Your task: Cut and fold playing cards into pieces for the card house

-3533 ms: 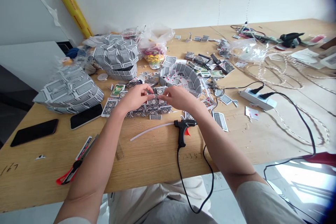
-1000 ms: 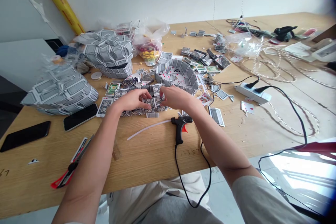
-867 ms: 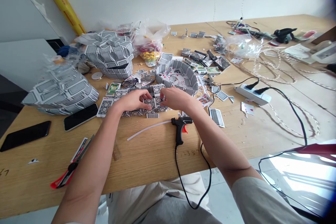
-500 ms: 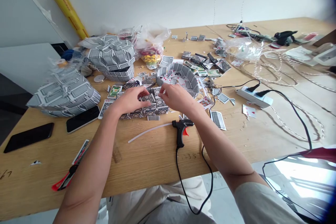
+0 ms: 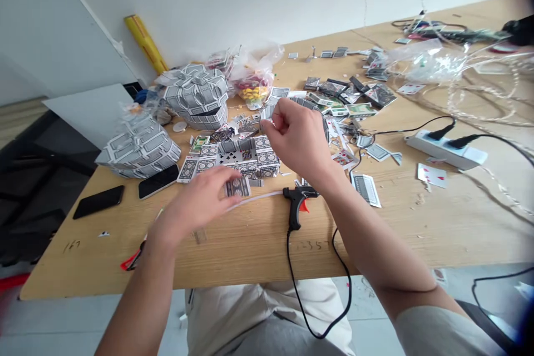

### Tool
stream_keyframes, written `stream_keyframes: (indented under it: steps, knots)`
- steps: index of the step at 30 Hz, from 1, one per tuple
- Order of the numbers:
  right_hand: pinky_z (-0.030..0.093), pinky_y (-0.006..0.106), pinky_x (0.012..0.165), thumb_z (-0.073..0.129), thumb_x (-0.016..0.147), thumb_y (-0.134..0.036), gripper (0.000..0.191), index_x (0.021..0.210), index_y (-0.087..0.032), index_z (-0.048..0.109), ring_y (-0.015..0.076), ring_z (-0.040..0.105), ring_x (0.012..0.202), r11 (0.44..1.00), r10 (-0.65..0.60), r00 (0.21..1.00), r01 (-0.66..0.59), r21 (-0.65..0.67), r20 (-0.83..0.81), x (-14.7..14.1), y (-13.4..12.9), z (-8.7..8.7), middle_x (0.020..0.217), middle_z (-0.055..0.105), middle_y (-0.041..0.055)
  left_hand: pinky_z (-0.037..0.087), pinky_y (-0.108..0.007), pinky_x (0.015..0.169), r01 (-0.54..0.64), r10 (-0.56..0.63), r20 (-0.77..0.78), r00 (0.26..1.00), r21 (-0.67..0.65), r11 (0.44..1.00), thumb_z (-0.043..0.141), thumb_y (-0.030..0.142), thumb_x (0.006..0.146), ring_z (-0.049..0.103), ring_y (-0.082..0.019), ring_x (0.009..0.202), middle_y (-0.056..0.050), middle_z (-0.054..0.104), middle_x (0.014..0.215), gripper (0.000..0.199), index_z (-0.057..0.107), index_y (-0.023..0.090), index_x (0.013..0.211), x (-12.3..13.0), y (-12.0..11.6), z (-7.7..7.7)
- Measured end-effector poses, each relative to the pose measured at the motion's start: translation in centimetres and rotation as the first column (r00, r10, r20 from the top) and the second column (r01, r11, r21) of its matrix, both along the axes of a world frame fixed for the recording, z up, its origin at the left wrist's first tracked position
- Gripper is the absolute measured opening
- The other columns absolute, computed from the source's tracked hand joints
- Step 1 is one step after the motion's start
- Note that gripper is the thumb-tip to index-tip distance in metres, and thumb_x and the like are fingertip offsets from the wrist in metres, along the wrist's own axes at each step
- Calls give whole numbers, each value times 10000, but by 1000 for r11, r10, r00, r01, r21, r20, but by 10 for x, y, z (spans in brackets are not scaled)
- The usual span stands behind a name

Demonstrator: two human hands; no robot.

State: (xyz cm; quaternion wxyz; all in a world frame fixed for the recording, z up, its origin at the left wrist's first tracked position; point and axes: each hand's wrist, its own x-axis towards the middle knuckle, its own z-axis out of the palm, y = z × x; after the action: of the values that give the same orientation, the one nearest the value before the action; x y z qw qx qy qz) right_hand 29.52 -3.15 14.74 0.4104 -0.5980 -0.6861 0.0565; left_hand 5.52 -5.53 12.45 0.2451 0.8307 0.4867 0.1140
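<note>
My left hand [image 5: 204, 192], slightly blurred, has its fingers closed on a playing card [image 5: 237, 187] with a dark patterned back, held low over the table. Just beyond lies a rectangular box built of folded cards [image 5: 267, 160], its walls showing round medallion backs and its floor showing black-suit faces. My right hand [image 5: 297, 136] is raised to the right of that box, fingers curled in; whatever they may pinch is hidden. Behind it a round card tray [image 5: 325, 125] is mostly covered. A black hot glue gun [image 5: 297, 206] with a red trigger and a glue stick [image 5: 261, 196] lies nearer me.
Two lidded card baskets [image 5: 200, 94] [image 5: 139, 147] stand at the back left. Two phones [image 5: 98, 202] [image 5: 158, 181] and a red-handled cutter [image 5: 132, 258] lie left. Card scraps, a power strip [image 5: 446, 149] and coiled cord [image 5: 471, 103] spread right.
My left hand has drawn back from the card box toward me with a card in it. The right hand has lifted off the box and moved up and right. The view has shifted.
</note>
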Motion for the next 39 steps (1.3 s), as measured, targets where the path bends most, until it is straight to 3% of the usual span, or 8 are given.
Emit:
stream_keyframes:
  steps: [5,8,11,17,22,29,34,39]
  knots:
    - [347,311,657,616,955,-208,323,679,-247,453,144,355,593,995,42,998,-37,93,-47,1,-10,9,611,411,-36,511,-496,1204,-56,66,76,995,-119,991,730,280,962,660,-304,1358,-58,723,1392,352,727,345,1307,-5,-73,-62]
    - [358,306,649,636,947,-206,365,670,-254,403,139,322,582,991,66,995,-57,121,-71,0,-14,12,603,386,-46,512,-520,1210,-148,150,182,972,-22,989,698,274,982,640,-306,1387,-89,711,1394,325,712,323,1303,-6,-101,-92]
    - [380,309,651,639,949,-218,371,674,-260,393,142,322,580,988,85,993,-74,137,-79,-1,-18,14,597,381,-47,564,-534,1132,-285,254,264,931,87,955,626,337,1036,684,-309,1296,-103,736,1292,198,716,320,1211,-11,-120,-109]
    - [383,307,646,628,951,-239,366,680,-261,384,141,333,572,979,114,990,-97,177,-87,-2,-28,19,590,382,-47,605,-515,1035,-446,388,281,878,182,876,566,383,1058,720,-305,1158,-90,744,1140,141,676,311,1107,-25,-136,-127]
    - [334,301,628,627,941,-205,390,676,-254,346,128,307,558,970,161,983,-141,197,-90,-3,-40,25,585,369,-55,594,-511,1026,-458,407,236,882,229,859,546,359,1058,709,-307,1135,-102,726,1123,132,664,300,1078,-23,-135,-137]
    - [338,305,640,593,990,-219,304,712,-248,472,131,347,560,961,205,977,-189,200,-61,-1,-61,35,601,396,-51,596,-498,989,-426,379,209,901,266,865,521,324,1062,708,-298,1084,-100,720,1073,140,651,291,1018,-20,-136,-135]
    - [332,296,617,602,1001,-222,314,719,-251,466,125,341,551,937,236,969,-209,280,-66,1,-71,37,598,371,-62,587,-476,987,-416,360,226,905,302,858,539,280,1051,710,-289,1070,-92,725,1061,118,645,290,999,-21,-135,-136]
    - [296,264,541,642,976,-194,412,696,-254,345,102,270,514,878,285,955,-223,423,-87,-2,-78,38,580,320,-85,592,-426,896,-432,349,273,897,367,824,544,268,1046,704,-257,974,-77,720,979,135,639,253,952,-21,-134,-144]
